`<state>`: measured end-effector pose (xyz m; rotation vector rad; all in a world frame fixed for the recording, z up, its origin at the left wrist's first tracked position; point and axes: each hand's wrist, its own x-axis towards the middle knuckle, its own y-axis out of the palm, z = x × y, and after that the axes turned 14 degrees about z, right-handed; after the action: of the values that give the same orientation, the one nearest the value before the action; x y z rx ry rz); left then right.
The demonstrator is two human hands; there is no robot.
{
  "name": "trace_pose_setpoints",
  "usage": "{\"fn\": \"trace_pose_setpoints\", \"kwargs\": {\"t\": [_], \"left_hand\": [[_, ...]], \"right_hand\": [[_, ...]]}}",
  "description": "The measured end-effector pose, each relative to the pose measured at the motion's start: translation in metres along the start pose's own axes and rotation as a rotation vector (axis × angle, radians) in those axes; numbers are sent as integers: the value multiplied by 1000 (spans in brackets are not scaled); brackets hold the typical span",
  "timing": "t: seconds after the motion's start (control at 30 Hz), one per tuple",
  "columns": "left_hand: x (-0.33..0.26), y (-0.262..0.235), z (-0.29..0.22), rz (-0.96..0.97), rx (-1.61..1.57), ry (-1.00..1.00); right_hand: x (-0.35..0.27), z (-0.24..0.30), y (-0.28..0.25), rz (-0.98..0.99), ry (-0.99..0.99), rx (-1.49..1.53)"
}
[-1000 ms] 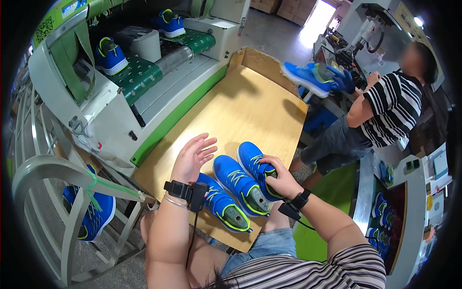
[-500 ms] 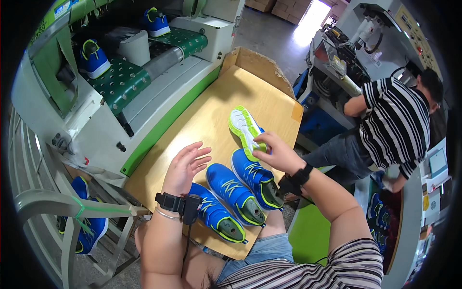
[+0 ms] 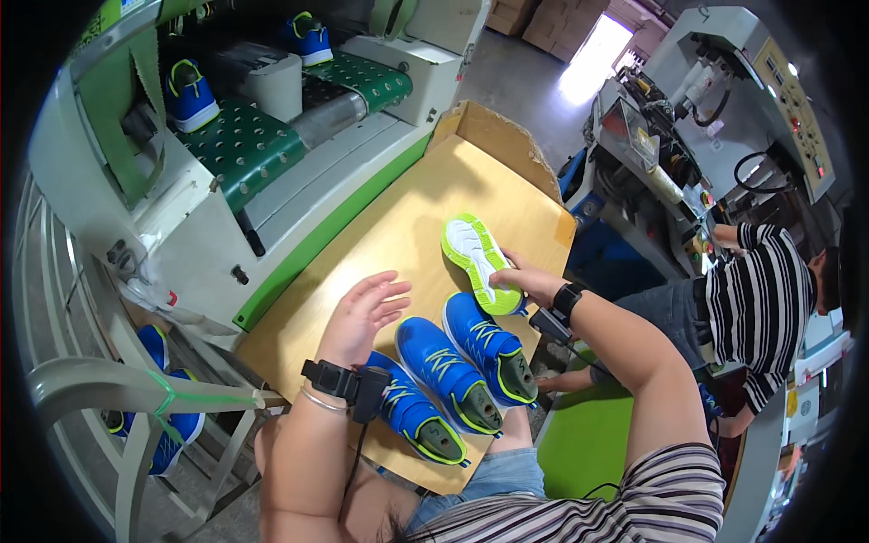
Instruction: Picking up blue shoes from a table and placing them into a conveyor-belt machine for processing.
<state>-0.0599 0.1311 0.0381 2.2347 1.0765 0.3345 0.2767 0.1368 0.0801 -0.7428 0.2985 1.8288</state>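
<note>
My right hand [image 3: 534, 281] is closed on the heel end of a sneaker [image 3: 469, 246] whose white and lime-green sole faces up. Its toe points away from me. Below it, three blue sneakers with lime laces and dark inserts inside stand side by side on the wooden board: a left one [image 3: 405, 398], a middle one [image 3: 439, 360] and a right one [image 3: 480, 333]. Over the left and middle sneakers' toes, my left hand [image 3: 362, 317] hovers with its fingers apart, holding nothing.
The wooden tabletop [image 3: 398, 231] has a cardboard wall [image 3: 507, 136] at its far end. On the left, a machine's green conveyor [image 3: 244, 149] carries blue sneakers. A metal rack [image 3: 100, 380] holds more shoes. To the right, a person in a striped shirt [image 3: 760, 308] bends beside another machine.
My right hand has gone from touching the upturned sneaker to gripping its heel, and more of the sole shows. My left hand stays raised. The person at right has bent lower.
</note>
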Motion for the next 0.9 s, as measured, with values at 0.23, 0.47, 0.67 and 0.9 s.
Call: {"fn": "trace_pose_setpoints", "kwargs": {"t": [0.23, 0.47, 0.67, 0.9], "left_hand": [[2, 53, 30, 135, 6, -99], [-16, 58, 1, 304, -366, 179], [-5, 44, -82, 353, -189, 412], [33, -1, -135, -110, -492, 730]], "right_hand": [[-24, 36, 65, -250, -501, -587], [-111, 38, 155, -86, -1166, -742], [-115, -104, 106, -393, -410, -530], [-113, -159, 144, -499, -464, -80]]}}
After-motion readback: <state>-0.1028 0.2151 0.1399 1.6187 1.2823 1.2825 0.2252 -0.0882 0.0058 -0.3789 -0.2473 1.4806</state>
